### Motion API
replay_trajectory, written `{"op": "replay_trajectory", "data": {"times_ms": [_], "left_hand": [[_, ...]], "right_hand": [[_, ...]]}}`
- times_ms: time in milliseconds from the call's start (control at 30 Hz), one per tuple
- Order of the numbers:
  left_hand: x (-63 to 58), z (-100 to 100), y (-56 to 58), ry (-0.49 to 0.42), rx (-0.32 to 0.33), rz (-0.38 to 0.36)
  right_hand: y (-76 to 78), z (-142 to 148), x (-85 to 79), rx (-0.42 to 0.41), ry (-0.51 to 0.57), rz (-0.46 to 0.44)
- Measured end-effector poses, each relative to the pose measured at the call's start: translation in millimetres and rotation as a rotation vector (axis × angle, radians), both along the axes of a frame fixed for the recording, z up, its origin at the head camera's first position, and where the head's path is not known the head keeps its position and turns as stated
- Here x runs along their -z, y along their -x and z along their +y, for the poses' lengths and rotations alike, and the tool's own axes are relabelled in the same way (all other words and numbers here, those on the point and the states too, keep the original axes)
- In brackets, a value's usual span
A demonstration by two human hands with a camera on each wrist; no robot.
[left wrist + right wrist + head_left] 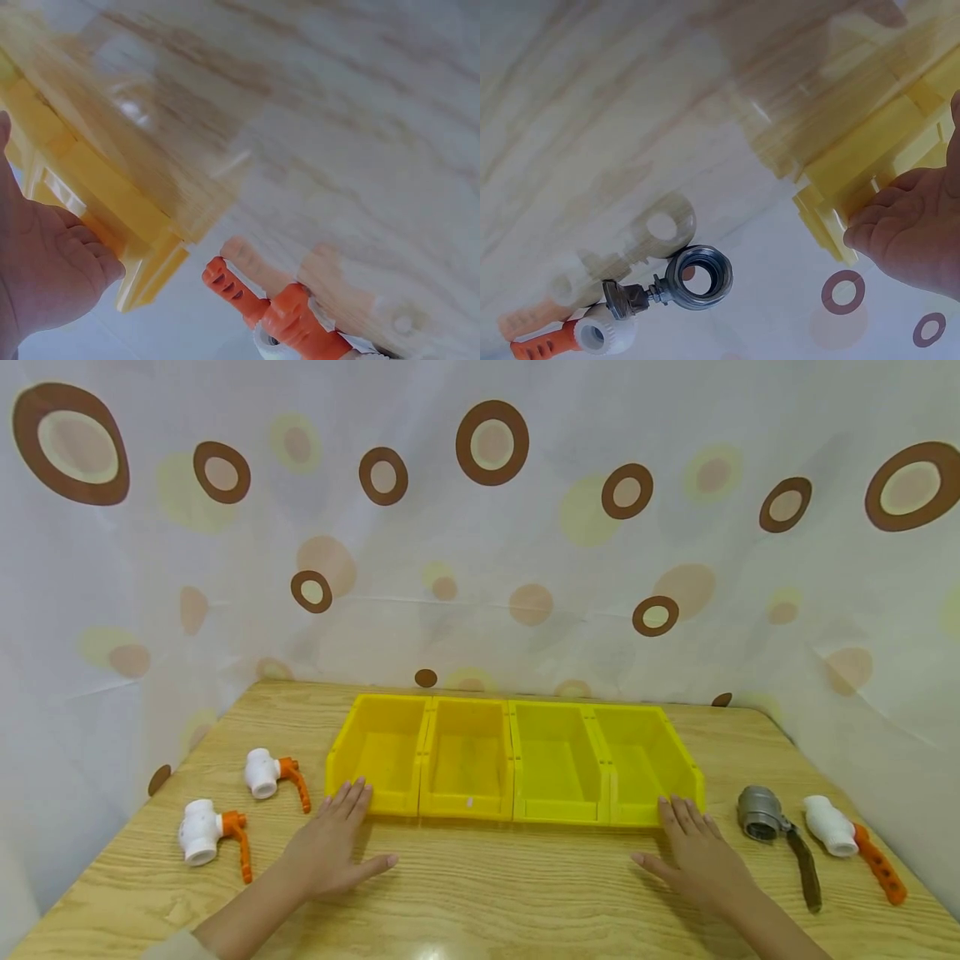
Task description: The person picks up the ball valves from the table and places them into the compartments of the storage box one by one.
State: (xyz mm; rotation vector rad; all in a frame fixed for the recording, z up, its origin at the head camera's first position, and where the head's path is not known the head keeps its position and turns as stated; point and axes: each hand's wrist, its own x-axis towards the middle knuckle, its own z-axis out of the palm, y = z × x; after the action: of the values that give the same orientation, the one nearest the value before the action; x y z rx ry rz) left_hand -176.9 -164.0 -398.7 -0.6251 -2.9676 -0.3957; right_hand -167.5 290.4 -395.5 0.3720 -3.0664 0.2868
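Several yellow plastic storage bins [467, 807] stand joined in a row on the wooden table. My left hand [330, 847] touches the front of the leftmost bin [382, 801], fingers straight and thumb held apart. At the other end, my right hand [701, 860] rests its extended fingertips against the front of the rightmost bin [637, 814]. Both wrist views show the fingers at the bins' ends, the left palm [56, 274] and right palm [915, 229] holding nothing. No contents show inside the bins.
Two white ball valves with orange handles, a farther one [262, 773] and a nearer one [200, 833], lie left of the bins. On the right are a grey metal valve [760, 812] with a dark handle and another white valve [829, 825]. A patterned curtain [480, 552] hangs behind the table.
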Motion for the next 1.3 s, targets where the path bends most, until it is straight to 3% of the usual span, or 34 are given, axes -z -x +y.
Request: {"op": "replay_trajectory", "data": {"times_ms": [367, 1100, 1300], "left_hand": [[-3.6, -0.1, -4.4, -0.01, -0.005, -0.039], [-5.7, -0.6, -12.4, -0.014, -0.006, -0.043], [-9.5, 0.0, -14.3, -0.025, -0.012, -0.069]], "right_hand": [[-1.6, -0.3, 0.2, 0.0, 0.02, -0.01], [-7.8, -0.5, -1.1, -0.006, 0.03, -0.017], [-10.9, -0.8, 0.0, -0.007, -0.011, 0.003]]}}
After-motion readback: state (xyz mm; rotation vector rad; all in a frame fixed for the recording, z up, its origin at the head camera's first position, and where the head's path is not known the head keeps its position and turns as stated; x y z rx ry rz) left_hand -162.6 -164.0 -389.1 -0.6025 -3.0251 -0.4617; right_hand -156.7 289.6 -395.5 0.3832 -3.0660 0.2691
